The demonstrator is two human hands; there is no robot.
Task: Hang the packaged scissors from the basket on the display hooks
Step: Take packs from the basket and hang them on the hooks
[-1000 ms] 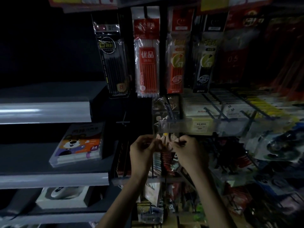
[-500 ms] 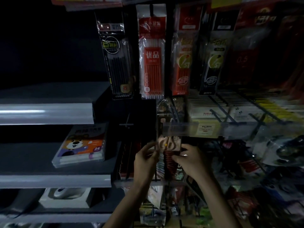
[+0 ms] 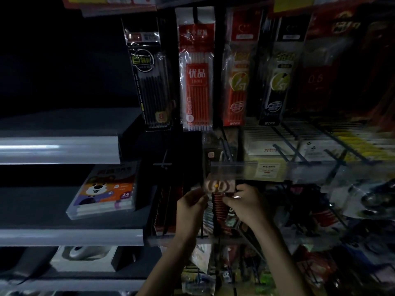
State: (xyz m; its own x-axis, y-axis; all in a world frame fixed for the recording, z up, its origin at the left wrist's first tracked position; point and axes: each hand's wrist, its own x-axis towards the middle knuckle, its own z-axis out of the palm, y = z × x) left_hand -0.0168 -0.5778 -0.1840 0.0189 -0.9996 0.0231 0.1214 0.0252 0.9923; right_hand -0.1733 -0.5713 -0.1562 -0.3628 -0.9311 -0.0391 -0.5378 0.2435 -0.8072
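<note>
A packaged pair of scissors (image 3: 220, 186) with a pinkish card top and a yellow dot hangs just under a clear price rail (image 3: 235, 170). My left hand (image 3: 190, 207) pinches its left edge. On the right edge, my right hand (image 3: 245, 205) does the same, a ring on one finger. Below the card, red-and-white packs (image 3: 215, 212) hang in a row behind my fingers. The hook itself is too dark to make out. No basket is in view.
Pen and refill packs (image 3: 197, 82) hang above. An empty black hook (image 3: 163, 164) sticks out to the left. Grey shelves (image 3: 64, 236) at left hold a crayon box (image 3: 104, 191) and a boxed mouse (image 3: 85, 258). Wire hooks with goods (image 3: 320, 146) crowd the right.
Both hands have slid down from the top of the card to its lower sides, and the pinkish top with the yellow dot now shows. The view has shifted slightly.
</note>
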